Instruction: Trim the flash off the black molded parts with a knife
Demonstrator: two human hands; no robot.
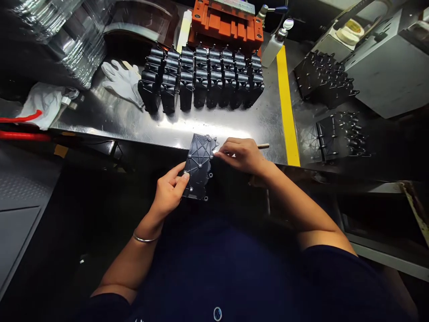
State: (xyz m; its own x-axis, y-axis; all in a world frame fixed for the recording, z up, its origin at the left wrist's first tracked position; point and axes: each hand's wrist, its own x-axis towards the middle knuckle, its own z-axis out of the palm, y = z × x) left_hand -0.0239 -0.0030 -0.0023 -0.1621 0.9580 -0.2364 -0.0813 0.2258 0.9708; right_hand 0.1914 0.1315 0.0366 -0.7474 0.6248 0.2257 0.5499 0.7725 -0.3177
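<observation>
Our left hand (170, 190) is clamped on a black plastic cover (199, 179), with the thumb pressed on the face near the lower left edge and the other fingers at the side and behind. The cover is held up at the near edge of the tabletop (167, 129), its star-ribbed face tilted toward us. Our right hand (244, 154) is pinched together, apparently on a slim tool (263, 146) whose pale end sticks out behind it. The fingertips are right beside the cover's upper right edge, by the small lugs; we cannot tell whether the tip touches.

To work this edge well, we judge that the left grip should be firm but light, since thin ribs and lugs may flex under a hard squeeze. The left hand holds low, so the upper corner is unsupported; small, gentle strokes would suit it, and a rest against the tabletop edge could steady it. We would aim the tip away from the left thumb, and turn the cover rather than twist the right wrist. The row of black plastic housings (201, 85) stands well clear behind, leaving elbow room.
</observation>
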